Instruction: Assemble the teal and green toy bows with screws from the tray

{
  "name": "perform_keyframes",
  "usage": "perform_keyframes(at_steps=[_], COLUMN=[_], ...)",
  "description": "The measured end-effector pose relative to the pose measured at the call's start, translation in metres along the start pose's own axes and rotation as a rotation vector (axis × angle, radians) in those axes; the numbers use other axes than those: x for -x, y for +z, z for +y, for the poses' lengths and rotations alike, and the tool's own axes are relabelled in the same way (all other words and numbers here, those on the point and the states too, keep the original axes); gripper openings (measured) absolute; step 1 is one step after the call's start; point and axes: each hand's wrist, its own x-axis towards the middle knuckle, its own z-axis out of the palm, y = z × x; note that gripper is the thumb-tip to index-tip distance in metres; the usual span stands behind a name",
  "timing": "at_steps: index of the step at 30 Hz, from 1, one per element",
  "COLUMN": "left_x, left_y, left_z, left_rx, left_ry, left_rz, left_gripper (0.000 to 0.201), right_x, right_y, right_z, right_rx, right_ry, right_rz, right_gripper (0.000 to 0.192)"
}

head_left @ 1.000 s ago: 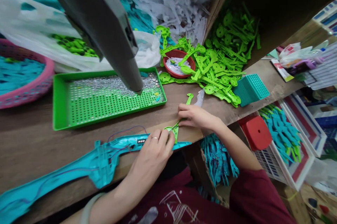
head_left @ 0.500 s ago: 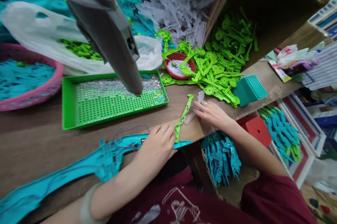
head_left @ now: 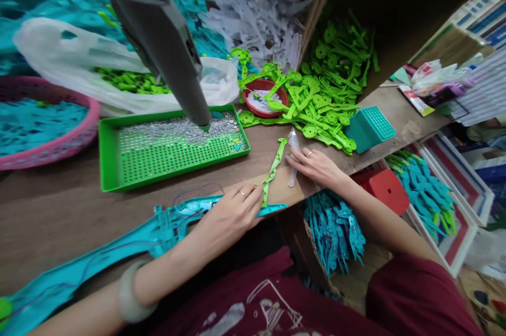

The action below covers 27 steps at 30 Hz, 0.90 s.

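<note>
On the bench, left hand point(head_left: 231, 212) pinches a green strip point(head_left: 272, 170) (near end); right hand point(head_left: 316, 166) grips a clear strip point(head_left: 293, 159).

Cluttered wooden workbench point(head_left: 47, 215), cardboard boxes point(head_left: 395, 15)

Place: it was a small workshop for putting together plastic toys.
Bench: a worn wooden workbench point(head_left: 59, 209) carried the work.
Parts: loose green plastic pieces point(head_left: 316, 94) lay in a heap at the far right corner of the bench, and clear ones point(head_left: 256, 15) filled a cardboard box behind them.
Screws: a green perforated tray point(head_left: 158, 159) near the middle held many small metal screws.
Tool: a grey powered screwdriver point(head_left: 166, 46) hung above this tray.
Storage: a pink basket point(head_left: 51, 138) at the left edge held turquoise pieces.
</note>
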Motion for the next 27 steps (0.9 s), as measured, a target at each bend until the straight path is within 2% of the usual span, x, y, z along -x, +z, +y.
perform_keyframes(at_steps=[2, 4, 6, 8, 12, 17, 21, 27], left_x=[0.007, 0.016, 0.025, 0.031, 0.030, 0.016, 0.015, 0.016], left_y=[-0.002, -0.008, -0.015, -0.020, -0.016, -0.004, -0.001, -0.001], left_z=[0.000, -0.004, -0.011, -0.018, -0.024, -0.025, -0.030, -0.032], left_rx=[0.051, 0.167, 0.270, 0.338, 0.415, 0.510, 0.657, 0.642], left_ry=[-0.022, -0.136, -0.273, -0.355, -0.393, -0.496, -0.552, -0.464], left_rz=[0.102, 0.169, 0.168, 0.113, -0.015, -0.158, -0.152, -0.104], left_gripper=[0.031, 0.029, 0.026, 0.025, 0.027, 0.024, 0.025, 0.024], right_x=[-0.001, -0.002, -0.005, -0.011, -0.031, -0.047, -0.044, -0.044], right_y=[-0.003, -0.010, -0.016, -0.019, -0.014, -0.001, 0.002, 0.005], right_z=[-0.008, -0.019, -0.032, -0.044, -0.057, -0.055, -0.050, -0.047], right_rx=[-0.030, -0.085, -0.192, -0.314, -0.426, -0.517, -0.637, -0.771], right_ry=[0.023, 0.054, 0.088, 0.101, 0.044, 0.010, 0.009, 0.040], right_rz=[0.057, 0.161, 0.282, 0.354, 0.333, 0.266, 0.260, 0.278], right_gripper=[0.035, 0.028, 0.022, 0.019, 0.020, 0.020, 0.019, 0.017])
